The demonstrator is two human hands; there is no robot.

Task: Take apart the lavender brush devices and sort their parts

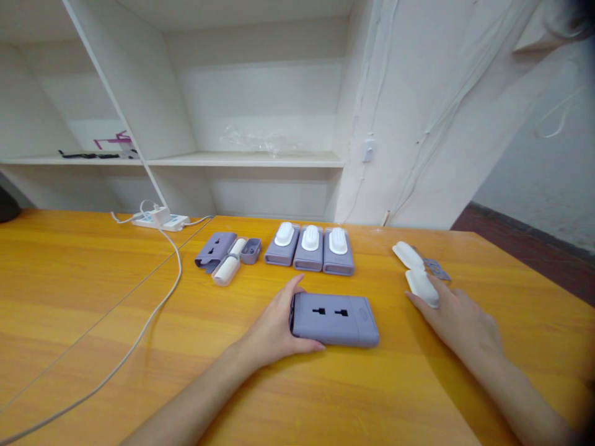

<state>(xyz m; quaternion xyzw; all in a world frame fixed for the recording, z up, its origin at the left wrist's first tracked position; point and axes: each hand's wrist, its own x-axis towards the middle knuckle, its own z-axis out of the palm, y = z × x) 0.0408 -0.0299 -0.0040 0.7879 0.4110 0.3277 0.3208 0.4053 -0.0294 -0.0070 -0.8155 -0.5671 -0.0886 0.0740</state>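
My left hand (279,325) grips the left end of a purple-grey plastic box (332,322), thumb and fingers on its two long sides. The box lies on the table, with two black keyhole slots in its top face. Over to the right, my right hand (465,325) has its thumb against the near half of a white two-lobed plastic case (421,286). That case lies spread open, and its far half (408,255) points away. The fingers of my right hand are partly hidden. Just behind them lies a small grey-blue patterned piece (437,269).
Three purple-grey boxes topped with white oval pieces (310,238) stand in a row. Left of them lie a slotted purple-grey holder (217,248), a white cylindrical device (229,266) and a small purple-grey cup (251,249). A power strip (162,220) trails a white cable (153,328) across the wooden table.
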